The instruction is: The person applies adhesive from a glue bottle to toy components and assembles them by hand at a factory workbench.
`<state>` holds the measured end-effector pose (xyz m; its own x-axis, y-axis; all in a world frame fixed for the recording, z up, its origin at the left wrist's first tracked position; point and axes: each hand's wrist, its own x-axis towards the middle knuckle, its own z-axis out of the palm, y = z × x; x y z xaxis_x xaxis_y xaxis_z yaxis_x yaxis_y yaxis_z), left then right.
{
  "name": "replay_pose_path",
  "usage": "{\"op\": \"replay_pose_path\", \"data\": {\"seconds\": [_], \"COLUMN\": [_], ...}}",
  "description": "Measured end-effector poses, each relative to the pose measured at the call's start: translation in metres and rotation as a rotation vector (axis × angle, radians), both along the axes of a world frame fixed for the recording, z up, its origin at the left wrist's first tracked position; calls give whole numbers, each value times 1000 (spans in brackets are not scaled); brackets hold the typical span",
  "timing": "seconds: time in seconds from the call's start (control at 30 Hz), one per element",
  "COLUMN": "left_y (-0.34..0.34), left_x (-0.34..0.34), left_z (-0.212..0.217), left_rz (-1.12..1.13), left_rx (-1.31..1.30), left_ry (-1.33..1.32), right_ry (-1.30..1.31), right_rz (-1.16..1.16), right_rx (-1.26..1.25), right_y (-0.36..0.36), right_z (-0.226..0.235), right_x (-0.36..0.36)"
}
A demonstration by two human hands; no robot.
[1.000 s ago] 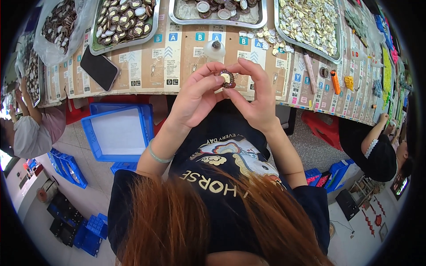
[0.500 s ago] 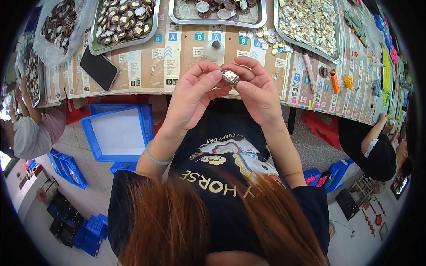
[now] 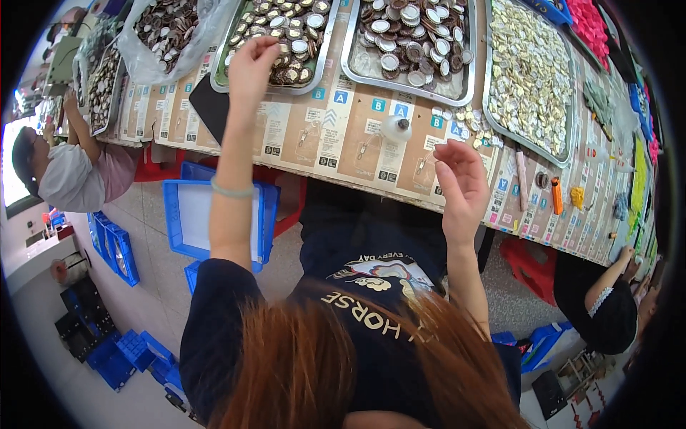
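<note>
As seen from the head, reaches with the left hand [image 3: 251, 68] over a metal tray [image 3: 326, 50] of brown frilled caps [image 3: 299, 46] with cream or white faces, bunching thumb and fingers together at the tips; cannot tell whether or not with a cap in that pinch. Holds the right hand [image 3: 463, 175] well apart from the left, above the bench [image 3: 357, 154] near its front edge, loosely open, with fingers half curled and thumb clear of them. Shows a white bottle [image 3: 396, 129] with a dark tip between the two, and a dark phone [image 3: 209, 107] near the left wrist. Includes farther right a middle tray [image 3: 407, 91] of similar caps, then a right tray [image 3: 525, 140] of cream-gold pieces [image 3: 529, 79], with loose pieces [image 3: 468, 123] lying on the bench between both trays. Shows also an orange tool [image 3: 557, 195] toward the right, a clear plastic bag [image 3: 136, 61] of caps toward the left, and a blue crate [image 3: 171, 214] below the bench.
</note>
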<state>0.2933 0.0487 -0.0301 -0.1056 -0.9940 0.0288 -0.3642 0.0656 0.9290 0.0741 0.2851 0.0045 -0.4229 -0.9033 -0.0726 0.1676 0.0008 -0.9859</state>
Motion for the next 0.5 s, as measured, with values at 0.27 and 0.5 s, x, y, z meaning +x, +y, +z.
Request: {"op": "replay_pose_path", "data": {"seconds": [0.27,0.5], "left_y": [-23,-21], "left_x": [-68,-153], "left_z": [14,2], "left_rz": [-251,-404], "left_rx": [-205,-490], "left_ry": [-205,-434], "right_ry": [433,558], "right_rz": [46,116], "right_rx": [32,120], "right_y": [-29,-56], "right_z": [-10,-27], "right_x": [-7,-12]}}
